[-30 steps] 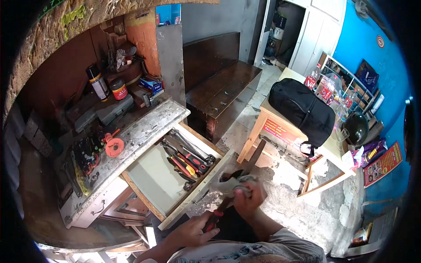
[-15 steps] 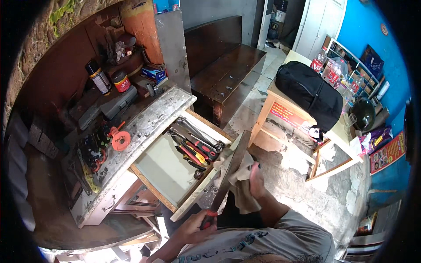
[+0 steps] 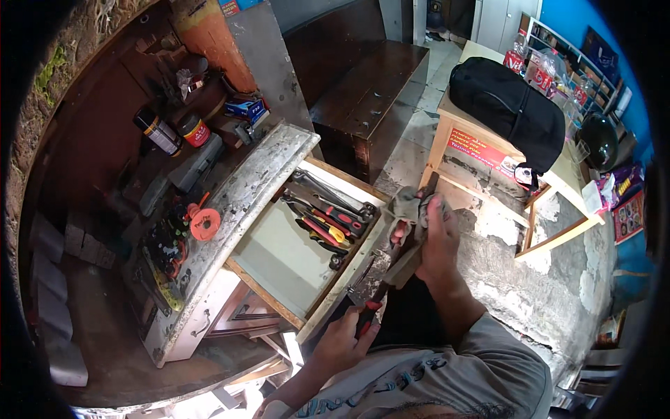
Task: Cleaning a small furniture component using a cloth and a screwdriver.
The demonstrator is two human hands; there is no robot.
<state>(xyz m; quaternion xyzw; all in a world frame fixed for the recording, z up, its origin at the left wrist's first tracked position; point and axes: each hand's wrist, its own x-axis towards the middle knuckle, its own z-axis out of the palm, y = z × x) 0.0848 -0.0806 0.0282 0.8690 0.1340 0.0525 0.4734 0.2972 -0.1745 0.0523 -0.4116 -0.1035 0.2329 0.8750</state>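
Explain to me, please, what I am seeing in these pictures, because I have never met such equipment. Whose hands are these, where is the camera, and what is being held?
There is no robot: these are a person's two bare hands. The view comes from the left of two wide cameras worn on the person's head, looking down, so straight edges bend near the rim.

The left hand grips the red and black handle of a long flat tool. The right hand holds a grey cloth around its blade.

Beside them, an open drawer contains pliers and other hand tools. An orange round piece lies on the worn worktop. A black backpack rests on a wooden table further right.
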